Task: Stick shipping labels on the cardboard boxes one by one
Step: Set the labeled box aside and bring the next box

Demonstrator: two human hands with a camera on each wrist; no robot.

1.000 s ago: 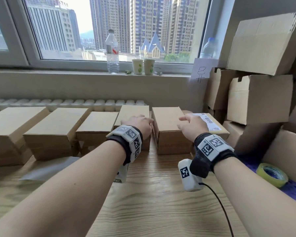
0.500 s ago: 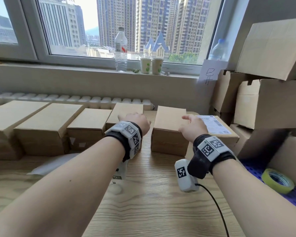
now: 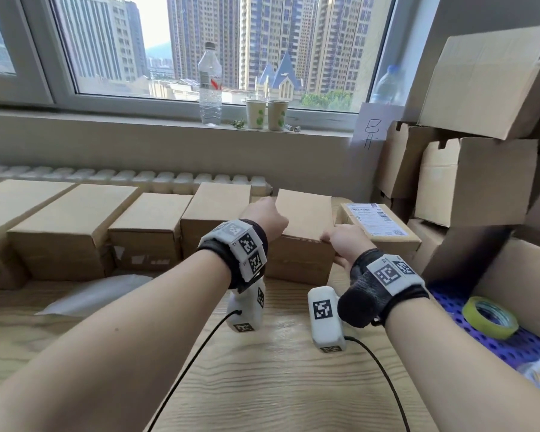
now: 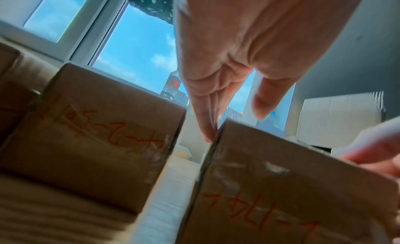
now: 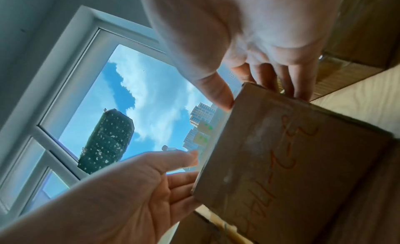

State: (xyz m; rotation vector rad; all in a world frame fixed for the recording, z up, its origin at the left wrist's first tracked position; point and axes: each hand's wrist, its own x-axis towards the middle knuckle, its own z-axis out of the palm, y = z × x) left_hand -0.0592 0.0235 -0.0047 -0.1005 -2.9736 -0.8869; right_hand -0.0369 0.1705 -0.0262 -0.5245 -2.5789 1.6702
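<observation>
A plain cardboard box [image 3: 303, 219] stands fifth from the left in a row on the wooden table [image 3: 262, 385], between my hands. My left hand [image 3: 264, 218] lays straight fingers [image 4: 205, 124] down its left side, thumb over the top. My right hand [image 3: 343, 241] grips its right top edge, thumb on the corner and fingers down the right side. In the wrist views the box [image 4: 281, 187] [image 5: 292, 162] bears red handwriting on its front. Just right of it, another box [image 3: 387, 244] carries a white shipping label [image 3: 376, 218].
Several unlabelled boxes [image 3: 150, 226] line up to the left. A pale sheet [image 3: 94, 294] lies on the table in front of them. Stacked cardboard boxes [image 3: 474, 179] rise at the right, with a yellow tape roll [image 3: 490, 316] below. A bottle [image 3: 210, 85] and cups [image 3: 265, 115] stand on the sill.
My left hand has moved right from the fourth box to the left side of the fifth box. My right hand has settled on that box's right top edge.
</observation>
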